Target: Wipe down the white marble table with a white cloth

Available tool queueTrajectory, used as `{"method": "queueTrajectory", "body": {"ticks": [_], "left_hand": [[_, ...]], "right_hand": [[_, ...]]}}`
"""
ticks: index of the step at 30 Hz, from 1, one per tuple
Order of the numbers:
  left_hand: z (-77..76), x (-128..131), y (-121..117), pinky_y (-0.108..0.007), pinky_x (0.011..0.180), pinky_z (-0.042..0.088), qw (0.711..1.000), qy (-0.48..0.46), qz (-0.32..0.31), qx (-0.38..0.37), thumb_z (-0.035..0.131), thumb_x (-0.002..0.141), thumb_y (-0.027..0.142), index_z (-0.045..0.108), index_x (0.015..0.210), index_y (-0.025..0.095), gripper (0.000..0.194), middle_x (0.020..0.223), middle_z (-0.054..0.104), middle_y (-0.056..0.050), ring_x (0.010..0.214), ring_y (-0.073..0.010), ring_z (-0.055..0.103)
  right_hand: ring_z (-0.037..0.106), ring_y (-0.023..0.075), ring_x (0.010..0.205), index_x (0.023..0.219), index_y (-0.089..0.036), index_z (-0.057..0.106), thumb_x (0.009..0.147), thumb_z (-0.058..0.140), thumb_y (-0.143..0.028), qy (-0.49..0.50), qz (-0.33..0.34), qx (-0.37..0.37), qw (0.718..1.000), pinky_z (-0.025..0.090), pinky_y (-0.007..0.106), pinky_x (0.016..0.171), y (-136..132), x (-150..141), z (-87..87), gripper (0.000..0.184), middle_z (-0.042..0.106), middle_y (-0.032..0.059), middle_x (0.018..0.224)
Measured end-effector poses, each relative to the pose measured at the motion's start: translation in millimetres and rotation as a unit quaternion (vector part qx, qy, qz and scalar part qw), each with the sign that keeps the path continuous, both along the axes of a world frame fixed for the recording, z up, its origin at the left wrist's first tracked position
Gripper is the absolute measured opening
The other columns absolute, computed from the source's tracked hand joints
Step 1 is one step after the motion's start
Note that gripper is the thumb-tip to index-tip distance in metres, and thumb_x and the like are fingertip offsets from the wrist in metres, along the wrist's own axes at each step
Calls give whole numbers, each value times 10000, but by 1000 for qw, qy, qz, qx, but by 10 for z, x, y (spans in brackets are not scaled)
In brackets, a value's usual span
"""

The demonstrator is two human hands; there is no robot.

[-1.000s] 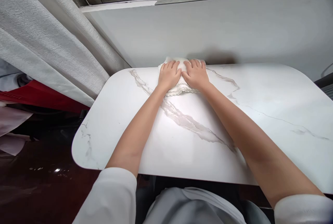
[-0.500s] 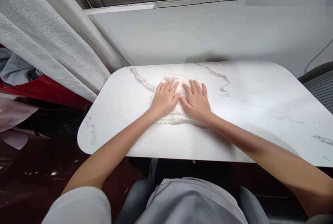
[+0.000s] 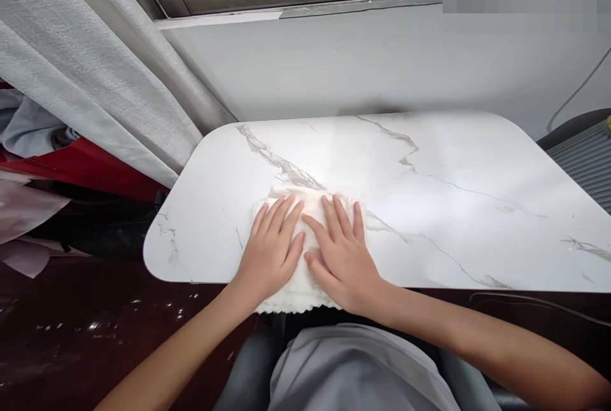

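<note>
1. The step in hand looks like wiping: the left hand and right hand rest on a white cloth at the near edge of the table.
2. The next move probably calls for even pressure (the cloth's hem overhangs that edge).
3. The cloth lies beneath both hands' spread fingers, pinched by neither.

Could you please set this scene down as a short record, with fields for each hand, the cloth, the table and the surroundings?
Left hand: palm down on the cloth
Right hand: palm down on the same cloth
Cloth: white, reaching past the table's near edge
Table: white, with grey marbling
Surroundings: curtain on the left, wall behind the table
</note>
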State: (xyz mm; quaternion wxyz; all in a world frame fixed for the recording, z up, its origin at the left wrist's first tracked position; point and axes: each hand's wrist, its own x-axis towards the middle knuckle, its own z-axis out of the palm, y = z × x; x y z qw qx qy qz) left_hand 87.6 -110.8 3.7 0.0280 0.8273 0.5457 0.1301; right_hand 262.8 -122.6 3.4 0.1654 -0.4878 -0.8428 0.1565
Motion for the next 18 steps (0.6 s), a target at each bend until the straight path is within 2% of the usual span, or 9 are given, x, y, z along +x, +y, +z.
{"method": "queueTrajectory", "body": {"ticks": [4,8,14,18], "left_hand": [[-4,-207,-79,-529,1223,243,1000,-16,3,-7,285,998,343,317,1508,274,516,1543,415,-88,1459,-243,328],[14,-429,18,-532,1215,257,1000,-21,0,-14,289,984,334,288,1515,355,531,1533,435,-48,1437,-244,371],[68,-634,437,-477,1219,259,999,-27,-23,-22,287,978,375,428,1430,342,475,1501,479,-18,1410,-217,411],[57,-611,814,-462,1204,268,999,-36,-23,-8,287,973,391,501,1364,285,458,1455,523,-40,1378,-222,440]], "right_hand": [[-67,310,1515,1510,-206,373,990,333,-419,33,32,-38,998,-37,649,1184,-64,-158,57,563,101,160,1640],[-78,309,1513,1506,-198,368,975,361,-405,62,46,-71,994,-45,654,1182,-22,-364,100,571,95,154,1642],[-110,323,1505,1536,-141,275,920,473,-404,92,40,-133,986,-40,663,1167,215,-616,156,698,39,187,1639],[-60,342,1510,1511,-109,311,901,494,-363,92,1,-109,990,-55,623,1177,617,-650,103,685,80,215,1632]]}}
